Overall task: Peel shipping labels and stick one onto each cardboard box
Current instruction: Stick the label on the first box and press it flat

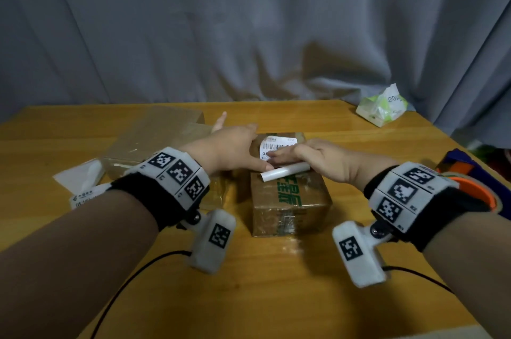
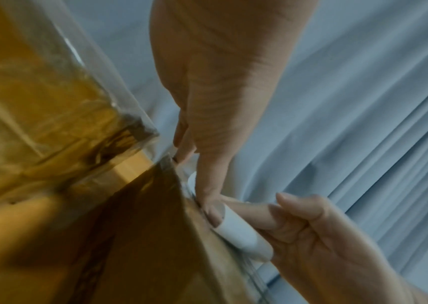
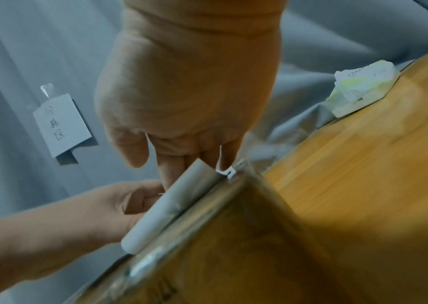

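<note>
A small cardboard box (image 1: 287,197) with green print stands mid-table. On the far part of its top lies a white shipping label (image 1: 278,143) with a barcode. The label's near end curls up into a white roll (image 1: 284,172), also in the wrist views as the roll (image 2: 241,232) and the roll (image 3: 171,205). My left hand (image 1: 243,153) reaches in from the left, its straight fingers (image 2: 207,195) pressing the label at the box's edge. My right hand (image 1: 304,154) lies over the label from the right, fingers (image 3: 171,168) down behind the roll. Both hands hide the label's middle.
A larger box (image 1: 154,145) wrapped in clear tape stands at the left, with label sheets (image 1: 83,189) beside it. A tissue pack (image 1: 381,109) sits at the back right, orange and blue things (image 1: 470,172) at the right edge. Grey curtain (image 1: 249,20) behind the wooden table (image 1: 359,255).
</note>
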{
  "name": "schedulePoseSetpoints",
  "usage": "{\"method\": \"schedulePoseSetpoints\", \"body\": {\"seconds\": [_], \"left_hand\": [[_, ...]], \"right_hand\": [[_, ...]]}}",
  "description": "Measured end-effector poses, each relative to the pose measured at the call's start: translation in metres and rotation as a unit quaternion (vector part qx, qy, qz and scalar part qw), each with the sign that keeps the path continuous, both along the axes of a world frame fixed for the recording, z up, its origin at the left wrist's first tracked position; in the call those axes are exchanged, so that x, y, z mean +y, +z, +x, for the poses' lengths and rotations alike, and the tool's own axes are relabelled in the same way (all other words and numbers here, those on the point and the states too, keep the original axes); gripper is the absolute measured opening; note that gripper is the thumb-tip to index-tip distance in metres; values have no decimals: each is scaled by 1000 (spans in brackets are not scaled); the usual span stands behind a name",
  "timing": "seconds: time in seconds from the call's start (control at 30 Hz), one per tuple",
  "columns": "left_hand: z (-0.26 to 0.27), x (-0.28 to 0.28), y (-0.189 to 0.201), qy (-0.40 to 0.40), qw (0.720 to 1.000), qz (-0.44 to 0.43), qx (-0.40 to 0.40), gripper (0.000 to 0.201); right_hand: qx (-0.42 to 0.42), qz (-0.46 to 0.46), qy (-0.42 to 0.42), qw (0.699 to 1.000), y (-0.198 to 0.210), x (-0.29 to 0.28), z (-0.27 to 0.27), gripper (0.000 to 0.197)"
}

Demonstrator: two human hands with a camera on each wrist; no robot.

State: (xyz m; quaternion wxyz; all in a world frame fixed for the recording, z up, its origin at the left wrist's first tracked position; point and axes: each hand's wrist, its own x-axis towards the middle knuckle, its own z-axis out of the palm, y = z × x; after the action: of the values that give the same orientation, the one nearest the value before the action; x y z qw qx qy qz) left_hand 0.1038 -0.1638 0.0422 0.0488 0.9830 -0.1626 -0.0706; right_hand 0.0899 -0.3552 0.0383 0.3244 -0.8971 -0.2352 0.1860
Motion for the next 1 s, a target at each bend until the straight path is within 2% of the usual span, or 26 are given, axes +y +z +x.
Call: {"method": "schedulePoseSetpoints", "body": {"seconds": [0.1, 0.2, 0.33, 0.43, 0.57, 0.73, 0.83, 0.9, 1.0], "left_hand": [[-1, 1, 0, 9, 1000, -4, -3, 100], [0, 6, -2, 33, 999, -34, -5, 103], [2, 8, -1, 47, 996, -71, 1, 102], [3, 8, 0, 32, 997, -70, 10, 104], [2, 13, -6, 26, 995, -99, 11, 105], [0, 14, -13, 32, 992, -119, 7, 99], [-3, 11, -10, 24, 997, -75, 12, 89], [-4, 9, -8, 0, 1000, -25, 9, 73], [-5, 3, -9, -44, 998, 37, 5, 49]], "right_hand": [[-29, -75, -1, 997, 2, 12, 3, 87], [-31, -100, 3, 994, 3, 19, 3, 94], [-2, -21, -23, 1000, 3, 8, 3, 71], [33, 22, -15, 999, 2, 7, 1, 66], [23, -49, -14, 998, 2, 25, 6, 75], [4, -102, -1, 995, 1, 27, 13, 53], [1, -119, -12, 993, -3, 6, 12, 56], [-15, -122, -21, 992, -4, -7, 11, 66], [-22, -113, -39, 993, 1, -9, 10, 58]]}}
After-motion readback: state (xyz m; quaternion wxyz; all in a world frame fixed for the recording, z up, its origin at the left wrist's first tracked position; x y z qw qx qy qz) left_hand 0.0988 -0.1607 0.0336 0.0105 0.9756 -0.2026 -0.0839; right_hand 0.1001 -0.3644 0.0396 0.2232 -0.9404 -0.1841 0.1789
